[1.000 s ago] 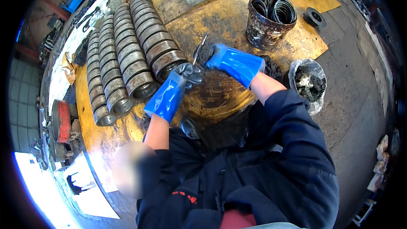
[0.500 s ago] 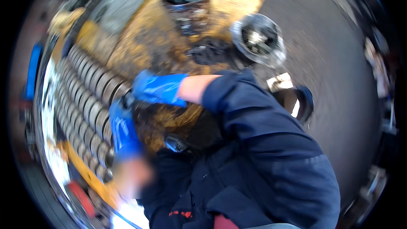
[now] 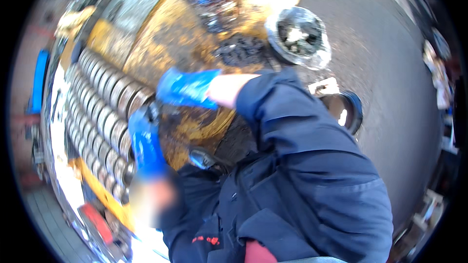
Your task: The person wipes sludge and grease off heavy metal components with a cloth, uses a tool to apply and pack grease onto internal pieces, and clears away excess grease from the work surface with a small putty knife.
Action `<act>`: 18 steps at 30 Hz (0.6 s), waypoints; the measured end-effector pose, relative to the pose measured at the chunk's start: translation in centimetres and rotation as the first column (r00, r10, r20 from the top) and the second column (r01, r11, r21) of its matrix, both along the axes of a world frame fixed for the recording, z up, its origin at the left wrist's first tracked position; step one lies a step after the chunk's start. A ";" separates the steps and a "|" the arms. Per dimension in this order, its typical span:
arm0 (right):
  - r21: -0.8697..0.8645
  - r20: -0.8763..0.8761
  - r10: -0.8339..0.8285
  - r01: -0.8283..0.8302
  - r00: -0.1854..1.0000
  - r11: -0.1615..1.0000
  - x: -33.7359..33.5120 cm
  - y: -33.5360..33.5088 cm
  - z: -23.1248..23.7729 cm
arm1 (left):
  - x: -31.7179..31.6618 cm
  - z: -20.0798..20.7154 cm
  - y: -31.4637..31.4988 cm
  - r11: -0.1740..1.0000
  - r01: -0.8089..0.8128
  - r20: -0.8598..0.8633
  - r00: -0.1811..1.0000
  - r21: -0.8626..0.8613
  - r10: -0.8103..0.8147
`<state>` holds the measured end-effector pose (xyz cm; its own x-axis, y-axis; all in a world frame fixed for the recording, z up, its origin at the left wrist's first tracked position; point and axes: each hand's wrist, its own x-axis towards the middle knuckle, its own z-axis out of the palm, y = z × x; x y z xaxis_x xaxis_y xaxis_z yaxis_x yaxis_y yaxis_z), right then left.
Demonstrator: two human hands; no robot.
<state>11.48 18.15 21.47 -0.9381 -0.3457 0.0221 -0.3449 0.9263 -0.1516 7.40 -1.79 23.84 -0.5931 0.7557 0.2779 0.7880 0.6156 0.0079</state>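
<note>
My left hand, in a blue glove, is beside the near ends of several rows of stacked metal rings. Its fingers curl around a small dark part whose kind is too blurred to make out. Just above it, my right hand, gloved in blue too, reaches in from the right towards the end of the upper row. Motion smears its fingertips, and whether they grip anything is hidden.
A bucket holding metal rings stands on the stained yellow board. Dark pieces lie near it. To the right are a plastic-lined container of dark parts and a black bucket. A yellow rail borders the rows.
My right hand has shifted slightly up and to the right, and its gap from the left hand looks wider. The left hand stays by the ring rows. The whole view has moved slightly.
</note>
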 end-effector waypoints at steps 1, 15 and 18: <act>0.015 0.164 0.001 -0.004 0.986 1.000 0.8 1.9 1.8 | 0.2 0.1 0.6 1.000 -0.006 0.034 0.999 -0.022 0.007; -0.650 0.550 -0.341 0.647 0.762 0.399 -2.7 11.2 -4.5 | -1.7 0.8 -5.0 0.697 -0.640 0.719 0.645 0.324 0.257; -0.899 0.435 -0.019 0.436 0.900 0.046 -2.6 11.0 -4.2 | -3.4 -0.8 -3.4 0.695 -0.616 0.772 0.621 0.370 0.139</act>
<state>8.84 29.12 17.23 -0.9950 0.0236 -0.0966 0.0937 -0.1019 -0.9904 4.00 -5.19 23.02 -0.9686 0.2464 -0.0341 0.1058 0.5321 0.8401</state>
